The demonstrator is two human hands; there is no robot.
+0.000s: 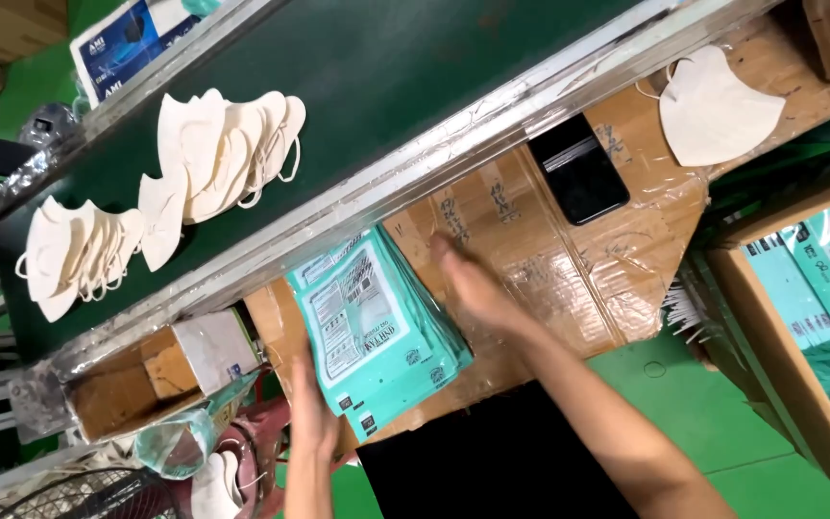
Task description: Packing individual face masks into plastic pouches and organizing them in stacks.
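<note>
Head view looks down on your two hands flanking a stack of teal printed pouches (377, 327) that lies on the taped cardboard worktop (549, 250) just below the metal edge of the green conveyor (367, 67). The stack's long axis runs from upper left, near the conveyor rail, down to lower right, towards you, and the pouches are fanned slightly along their right edge.

Your left hand (311, 413) sits at the stack's lower left corner, touching its near edge, fingers together and flat against it; it grips nothing. Your right hand (473, 284) lies just beside the stack's upper right edge, fingers stretched out and close together, palm turned towards the pouches. It is blurred, so you cannot tell whether it actually touches them. So the stack lies between your hands, to the right of the left one and to the left of the right one.

Off to the side, a black phone (578, 168) rests on the cardboard, well apart from your right hand, and white masks (228, 154) lie in overlapping rows on the belt.
</note>
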